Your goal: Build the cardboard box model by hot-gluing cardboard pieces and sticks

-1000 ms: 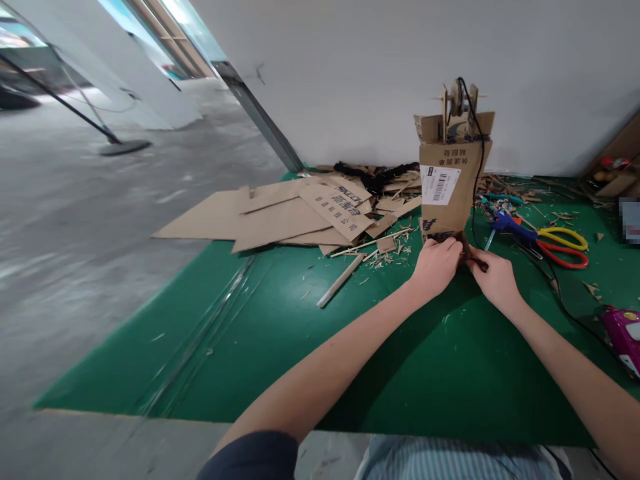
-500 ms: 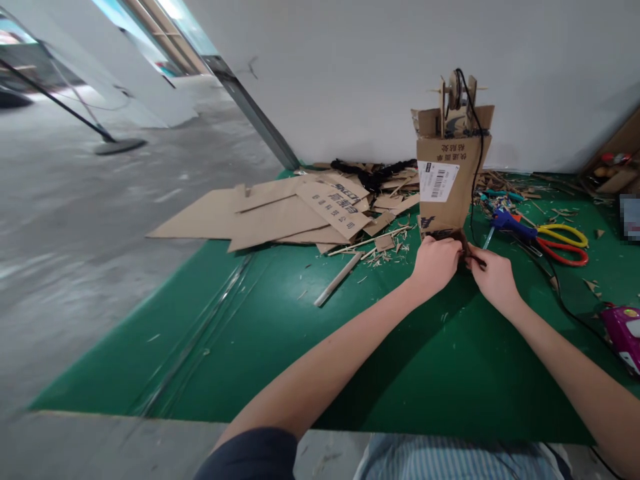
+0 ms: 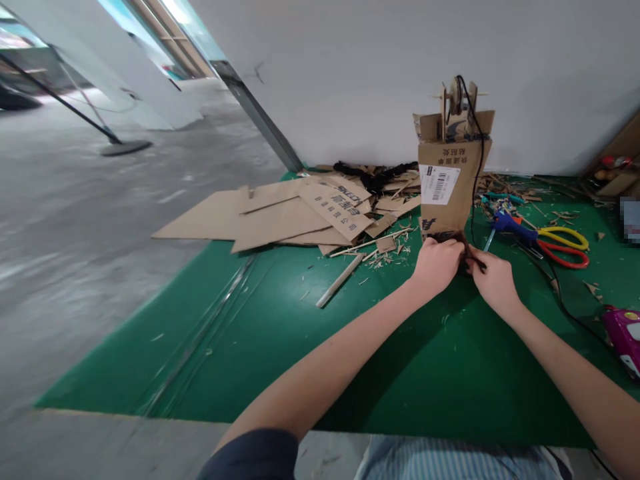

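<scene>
A tall cardboard box (image 3: 453, 193) stands upright on the green tabletop, with a white label on its front. On its top a cardboard wheel (image 3: 455, 97) sits on a stick between two uprights, and a black cord (image 3: 481, 150) hangs down the right side. At the box's base my left hand (image 3: 439, 267) is closed on the dark lower edge of the cardboard. My right hand (image 3: 493, 275) pinches the same dark edge at the right corner, close beside the left. What lies between the fingertips is partly hidden.
Flat cardboard sheets (image 3: 280, 217) and scraps lie left of the box, with a glue stick (image 3: 340, 280) in front. To the right are a blue glue gun (image 3: 515, 227), scissors (image 3: 563, 247) with yellow and red handles, and a purple device (image 3: 623, 337). A white wall stands behind.
The view has shifted slightly, so everything sits a little lower and further right. Both hands keep their hold at the box's base, with hardly any movement.
</scene>
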The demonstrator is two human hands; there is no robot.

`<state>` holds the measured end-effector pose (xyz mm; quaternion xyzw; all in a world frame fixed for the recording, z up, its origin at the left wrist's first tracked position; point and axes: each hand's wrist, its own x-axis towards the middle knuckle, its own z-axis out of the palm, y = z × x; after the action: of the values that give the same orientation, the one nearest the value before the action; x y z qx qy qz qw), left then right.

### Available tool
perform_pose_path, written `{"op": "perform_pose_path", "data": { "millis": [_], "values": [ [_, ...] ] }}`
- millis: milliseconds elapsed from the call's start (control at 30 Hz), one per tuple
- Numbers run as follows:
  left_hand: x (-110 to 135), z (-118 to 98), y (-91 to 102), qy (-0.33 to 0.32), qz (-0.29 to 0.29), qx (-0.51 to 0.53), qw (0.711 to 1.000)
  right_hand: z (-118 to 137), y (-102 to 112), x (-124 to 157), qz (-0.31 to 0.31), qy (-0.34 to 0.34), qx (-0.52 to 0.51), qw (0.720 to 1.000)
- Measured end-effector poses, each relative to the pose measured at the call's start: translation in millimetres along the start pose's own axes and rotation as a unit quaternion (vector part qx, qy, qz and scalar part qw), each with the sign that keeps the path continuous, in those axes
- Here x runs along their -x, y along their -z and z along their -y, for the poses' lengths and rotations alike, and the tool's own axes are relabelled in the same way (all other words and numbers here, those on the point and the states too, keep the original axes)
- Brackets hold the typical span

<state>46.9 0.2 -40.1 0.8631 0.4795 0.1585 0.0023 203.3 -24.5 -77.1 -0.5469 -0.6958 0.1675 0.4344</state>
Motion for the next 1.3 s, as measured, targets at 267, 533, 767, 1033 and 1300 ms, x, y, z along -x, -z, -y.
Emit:
{"op": "perform_pose_path", "data": {
  "millis": [267, 533, 767, 1033, 1300],
  "values": [
    [-5, 3, 9.6, -0.034, 0.051, -0.020, 0.998, -2, -2, 2, -0.001, 0.003, -0.006, 1.000],
    [0, 2, -5.7, -0.023, -0.009, -0.032, 0.999, 1, -2, 1, -0.001, 0.033, 0.051, 0.998],
    [-1, 1, -5.7, -0.032, -0.024, -0.032, 0.999, 0, -3, 0, 0.010, 0.041, 0.064, 0.997],
    [3, 0, -6.3, -0.045, -0.034, -0.036, 0.998, 2, -2, -1, 0.013, 0.041, 0.068, 0.997],
    [0, -5, -0.2, -0.033, 0.003, -0.040, 0.999, 4, -2, -1, 0.003, 0.032, 0.063, 0.997]
  ]
}}
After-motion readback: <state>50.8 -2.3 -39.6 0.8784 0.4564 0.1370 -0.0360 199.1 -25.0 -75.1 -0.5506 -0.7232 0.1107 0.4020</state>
